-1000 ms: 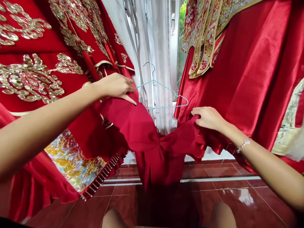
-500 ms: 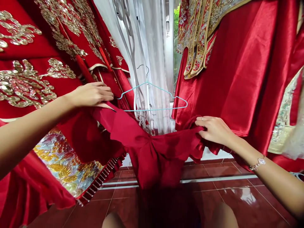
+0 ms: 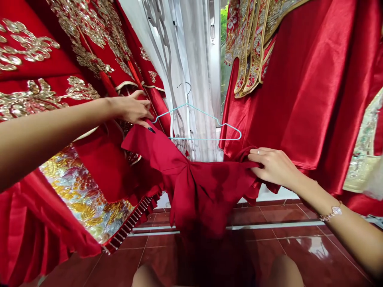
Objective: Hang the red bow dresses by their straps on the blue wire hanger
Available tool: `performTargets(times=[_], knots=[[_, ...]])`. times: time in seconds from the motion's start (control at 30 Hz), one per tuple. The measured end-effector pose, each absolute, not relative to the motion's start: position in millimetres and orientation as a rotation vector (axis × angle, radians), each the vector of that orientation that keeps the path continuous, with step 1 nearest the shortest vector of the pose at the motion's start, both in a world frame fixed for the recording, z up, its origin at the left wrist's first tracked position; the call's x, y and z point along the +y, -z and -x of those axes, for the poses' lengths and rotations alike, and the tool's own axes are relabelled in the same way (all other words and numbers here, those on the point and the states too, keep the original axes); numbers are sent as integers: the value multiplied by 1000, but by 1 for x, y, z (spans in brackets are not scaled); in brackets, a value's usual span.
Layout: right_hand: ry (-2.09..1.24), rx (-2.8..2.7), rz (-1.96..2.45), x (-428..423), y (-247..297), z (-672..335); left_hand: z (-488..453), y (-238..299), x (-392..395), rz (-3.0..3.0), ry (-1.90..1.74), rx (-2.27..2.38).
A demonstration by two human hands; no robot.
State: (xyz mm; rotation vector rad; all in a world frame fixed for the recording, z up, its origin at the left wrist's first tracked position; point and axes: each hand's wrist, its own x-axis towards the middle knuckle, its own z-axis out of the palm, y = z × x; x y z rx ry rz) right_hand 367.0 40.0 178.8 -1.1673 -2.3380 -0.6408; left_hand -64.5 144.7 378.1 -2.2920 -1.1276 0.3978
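A red dress [image 3: 206,183] with a gathered, bow-like front is stretched between my two hands, its lower part dropping into shadow. My left hand [image 3: 136,108] grips its left top edge between thumb and fingers, right beside the left end of a light blue wire hanger [image 3: 203,139]. That end of the hanger is hidden by the hand and fabric. The hanger's right end shows bare, above the dress. My right hand [image 3: 271,166], with a ring, pinches the dress's right top edge, where a thin red strap loops up.
Red garments with gold sequins [image 3: 32,52] hang at left, above a multicoloured embroidered panel [image 3: 86,195]. At right hangs a red satin skirt [image 3: 302,91] under a beaded top. Behind are a white curtain [image 3: 197,56] and metal scrollwork. Dark red tiles [image 3: 161,255] cover the floor.
My left hand has moved slightly up and right, its fingers more spread, with the dress's left edge lifting along. My right hand has shifted only slightly and keeps its hold.
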Motion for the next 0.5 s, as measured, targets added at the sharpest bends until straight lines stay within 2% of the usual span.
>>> performTargets(times=[0.13, 0.3, 0.4, 0.5], knots=[[606, -2395, 1203, 29, -185, -360, 89, -362, 146, 2147, -286, -1354], [582, -2465, 1307, 20, -183, -350, 109, -330, 102, 2118, -413, -1575], [570, -2550, 1339, 16, -165, -341, 127, -263, 55, 2312, -411, -1930], [461, -2648, 1470, 10, -118, -334, 129, -155, 3, 2735, -401, -2399]])
